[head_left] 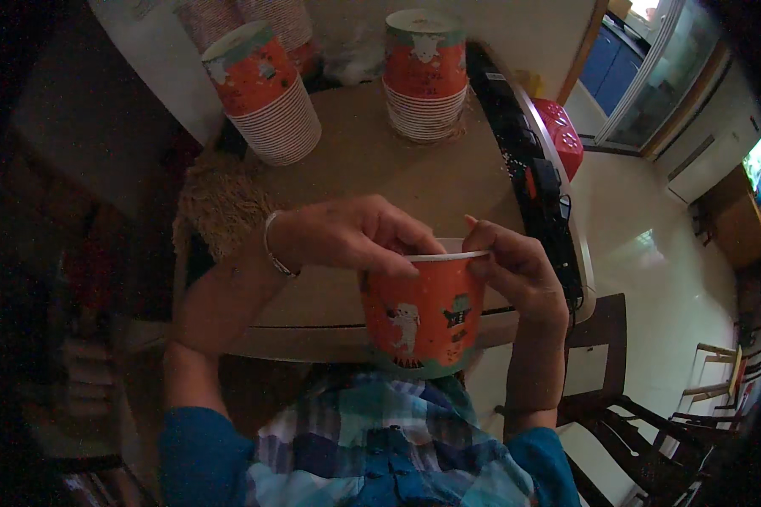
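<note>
An orange paper tub with a white rim and a green band at its base is held upright over the near table edge, close to my body. My left hand, a bracelet on its wrist, grips the rim with the thumb outside and the fingers reaching into the tub. On the opposite side, my right hand pinches the rim between thumb and fingers. What lies inside the tub is hidden from view.
Nested stacks of matching tubs stand at the table's far left and far middle. Brown cardboard covers the tabletop. A shaggy tan cloth lies left, dark items line the right edge. A red stool and dark chair stand right.
</note>
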Motion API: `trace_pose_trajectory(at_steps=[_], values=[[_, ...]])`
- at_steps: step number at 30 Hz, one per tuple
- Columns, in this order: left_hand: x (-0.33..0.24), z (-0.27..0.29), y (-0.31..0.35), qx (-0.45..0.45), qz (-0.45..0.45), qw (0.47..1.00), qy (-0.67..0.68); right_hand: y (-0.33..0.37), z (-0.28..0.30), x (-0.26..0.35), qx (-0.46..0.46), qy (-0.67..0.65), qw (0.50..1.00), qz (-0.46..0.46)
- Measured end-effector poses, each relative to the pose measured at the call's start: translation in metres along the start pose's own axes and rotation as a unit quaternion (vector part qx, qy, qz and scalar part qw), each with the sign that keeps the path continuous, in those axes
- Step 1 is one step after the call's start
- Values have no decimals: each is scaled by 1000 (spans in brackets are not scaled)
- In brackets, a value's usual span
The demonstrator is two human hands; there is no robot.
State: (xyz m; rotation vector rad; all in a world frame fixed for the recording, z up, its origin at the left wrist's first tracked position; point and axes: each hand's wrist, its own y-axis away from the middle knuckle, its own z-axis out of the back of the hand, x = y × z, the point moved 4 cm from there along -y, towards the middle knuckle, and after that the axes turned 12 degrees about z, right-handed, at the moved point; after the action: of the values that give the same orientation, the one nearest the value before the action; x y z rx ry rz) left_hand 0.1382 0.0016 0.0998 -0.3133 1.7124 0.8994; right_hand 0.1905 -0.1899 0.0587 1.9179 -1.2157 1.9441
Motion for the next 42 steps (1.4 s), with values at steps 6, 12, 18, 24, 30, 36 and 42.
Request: trace_pose_trajectory(at_steps=[6,12,18,24,30,36,42], values=[[2,2,-1,-1,0,1000,18,0,5,-2,1,5,1000,4],[-1,8,8,-86,46,995,-12,2,16,-27,-41,-50,998,-25],[-10,6,13,-103,23,994,3,-7,17,-34,1,-89,995,44],[-10,8,16,-114,-12,993,27,-8,16,-40,-12,-139,989,56],[-12,6,10,-128,13,992,-13,-5,23,-35,-11,-106,992,60],[-15,3,8,-157,8,986,-50,-6,15,-21,-6,2,998,56],[-11,5,4,-163,12,986,-44,-6,2,-7,-30,24,999,19]])
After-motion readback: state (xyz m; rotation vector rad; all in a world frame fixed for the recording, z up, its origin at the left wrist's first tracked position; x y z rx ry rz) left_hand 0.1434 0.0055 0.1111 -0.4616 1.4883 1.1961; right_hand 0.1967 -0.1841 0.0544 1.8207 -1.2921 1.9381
